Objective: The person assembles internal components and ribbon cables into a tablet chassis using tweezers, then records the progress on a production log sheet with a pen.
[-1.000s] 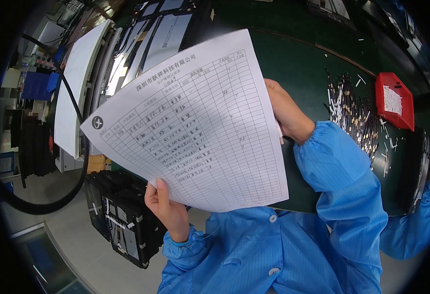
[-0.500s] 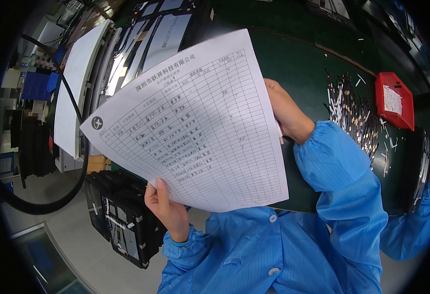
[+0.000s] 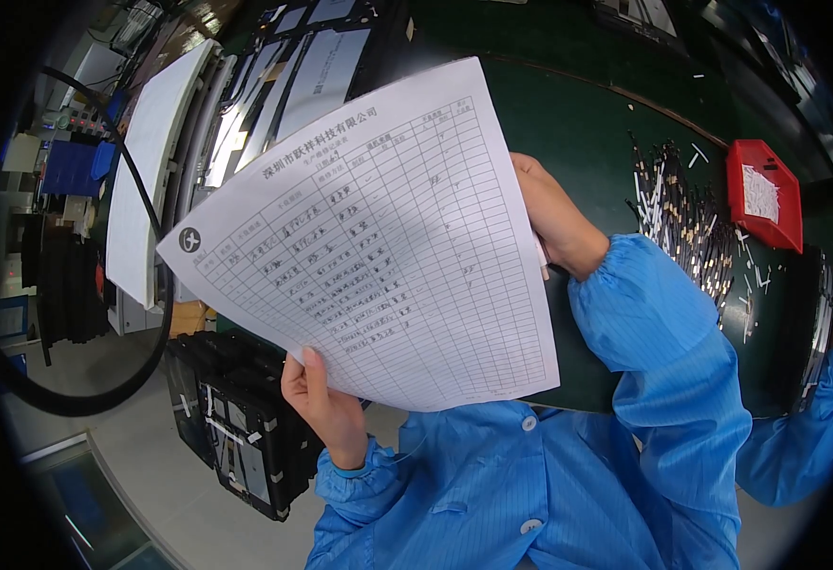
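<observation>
- Paper [image 3: 369, 247], probably light, limp; best held by opposite edges.
- Pinched at lower-left edge by fingers of left hand [image 3: 329, 410].
- Partly behind right edge: right hand [image 3: 564, 220], grip unclear.

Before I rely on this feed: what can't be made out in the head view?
All in the head view:
- Right hand: most of its fingers are hidden behind the printed sheet.
- Sheet's far side: turned away from the camera.
- White pieces in the red tray: too small to count.
- Another person's blue sleeve: cut off by the dark fisheye rim.
</observation>
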